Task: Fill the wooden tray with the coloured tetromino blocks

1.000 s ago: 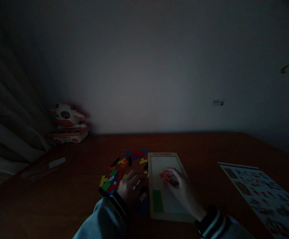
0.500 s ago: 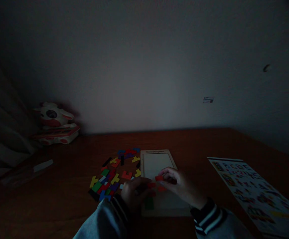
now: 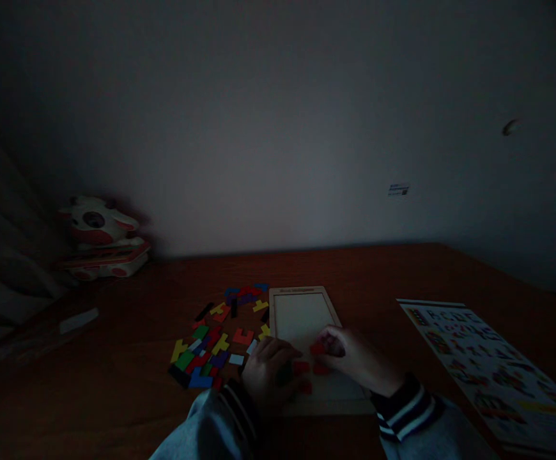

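Observation:
The wooden puzzle tray (image 3: pixel 301 313) lies flat, its upper part bare. My right hand (image 3: pixel 355 359) is over its lower right, thumb and finger pinched on an orange-red puzzle piece (image 3: pixel 317 349); another part of that colour (image 3: pixel 321 368) shows just below, and I cannot tell if it is the same piece. My left hand (image 3: pixel 269 370) rests over the tray's lower left, fingers curled at a red puzzle piece (image 3: pixel 301 367). More red (image 3: pixel 305 387) shows below its fingertips. A green piece (image 3: pixel 284 373) is mostly hidden under this hand.
Several coloured puzzle pieces (image 3: pixel 201 358) lie scattered left of the tray on the wooden table (image 3: pixel 129 358). A printed pattern sheet (image 3: pixel 489 370) lies at the right. A cow-shaped toy keyboard (image 3: pixel 100 239) stands at the back left, near a pale strip (image 3: pixel 79 321). A wall (image 3: pixel 278 140) rises behind.
My left hand has moved right and further over the tray, covering most of the green piece. The red pieces have shifted slightly right and down with my fingers.

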Action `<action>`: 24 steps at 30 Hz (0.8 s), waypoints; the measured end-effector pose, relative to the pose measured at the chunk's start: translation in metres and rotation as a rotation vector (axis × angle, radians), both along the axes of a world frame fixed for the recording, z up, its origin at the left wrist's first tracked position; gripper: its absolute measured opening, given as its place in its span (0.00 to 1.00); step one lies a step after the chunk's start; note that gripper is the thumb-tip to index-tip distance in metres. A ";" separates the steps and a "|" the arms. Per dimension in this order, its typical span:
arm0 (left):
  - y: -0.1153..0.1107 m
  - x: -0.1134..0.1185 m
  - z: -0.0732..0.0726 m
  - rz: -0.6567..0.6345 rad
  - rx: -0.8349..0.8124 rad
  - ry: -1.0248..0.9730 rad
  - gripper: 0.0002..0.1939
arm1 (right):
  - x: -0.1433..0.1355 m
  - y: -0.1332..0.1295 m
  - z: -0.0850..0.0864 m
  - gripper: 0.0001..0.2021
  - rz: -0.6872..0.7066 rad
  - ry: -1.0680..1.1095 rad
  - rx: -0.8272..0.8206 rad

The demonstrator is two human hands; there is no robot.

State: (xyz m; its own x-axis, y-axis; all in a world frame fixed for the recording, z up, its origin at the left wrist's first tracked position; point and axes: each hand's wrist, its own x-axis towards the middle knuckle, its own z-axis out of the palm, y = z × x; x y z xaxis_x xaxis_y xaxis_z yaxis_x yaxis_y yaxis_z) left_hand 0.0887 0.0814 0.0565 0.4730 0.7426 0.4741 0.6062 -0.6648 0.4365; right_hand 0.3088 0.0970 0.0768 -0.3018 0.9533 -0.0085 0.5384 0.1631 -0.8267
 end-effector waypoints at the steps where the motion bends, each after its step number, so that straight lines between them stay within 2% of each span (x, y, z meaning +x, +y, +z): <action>1: 0.000 -0.001 0.000 -0.025 0.014 0.010 0.14 | 0.000 0.000 0.000 0.10 0.000 -0.011 0.002; 4: -0.002 -0.006 0.002 -0.152 0.084 0.060 0.09 | -0.001 0.000 0.000 0.10 0.004 -0.039 0.008; 10: -0.003 -0.022 0.003 -0.317 0.157 0.154 0.12 | -0.003 0.000 -0.005 0.09 0.016 -0.081 0.075; 13: -0.004 -0.023 0.004 -0.336 0.181 0.136 0.12 | -0.001 0.001 -0.008 0.08 0.036 -0.122 0.101; 17: -0.006 -0.021 0.006 -0.350 0.215 0.118 0.11 | 0.002 0.000 -0.004 0.15 0.126 -0.116 0.049; 24: -0.007 -0.023 0.009 -0.352 0.175 0.146 0.10 | 0.001 -0.003 -0.001 0.16 0.179 -0.119 -0.012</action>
State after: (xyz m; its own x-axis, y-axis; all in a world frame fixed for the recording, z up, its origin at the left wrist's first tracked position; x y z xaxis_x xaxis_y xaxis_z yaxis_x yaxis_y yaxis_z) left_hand 0.0660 0.0745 0.0655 0.7550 0.4380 0.4881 0.3760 -0.8989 0.2251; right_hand 0.3099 0.0945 0.0753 -0.4628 0.8840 -0.0656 0.5956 0.2553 -0.7617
